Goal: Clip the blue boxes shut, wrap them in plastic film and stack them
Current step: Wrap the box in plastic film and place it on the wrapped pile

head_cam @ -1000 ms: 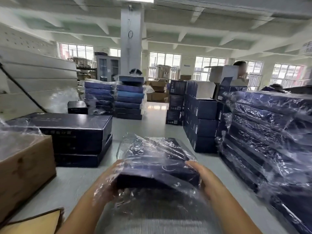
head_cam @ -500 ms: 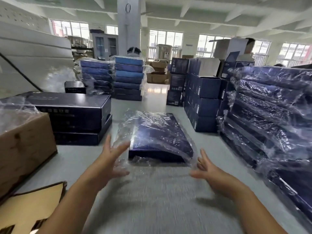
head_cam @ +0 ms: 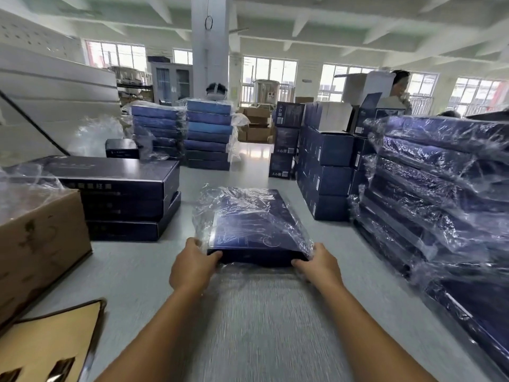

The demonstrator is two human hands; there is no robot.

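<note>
Left grip [head_cam: 192,267] and right grip [head_cam: 319,267] clasp the near corners of the box [head_cam: 256,224], fingers [head_cam: 214,255] curled at its front edge, forearms stretched forward. Box lies flat on the surface [head_cam: 137,271], loosely draped in film [head_cam: 248,201]. Carton [head_cam: 41,244], at left, holds crumpled film.

Reaches forward with both bare forearms. Grips the near left corner of the blue box [head_cam: 248,224] with the left hand [head_cam: 192,267], fingers curled onto its near edge. Grips the near right corner with the right hand [head_cam: 319,267] likewise.
</note>
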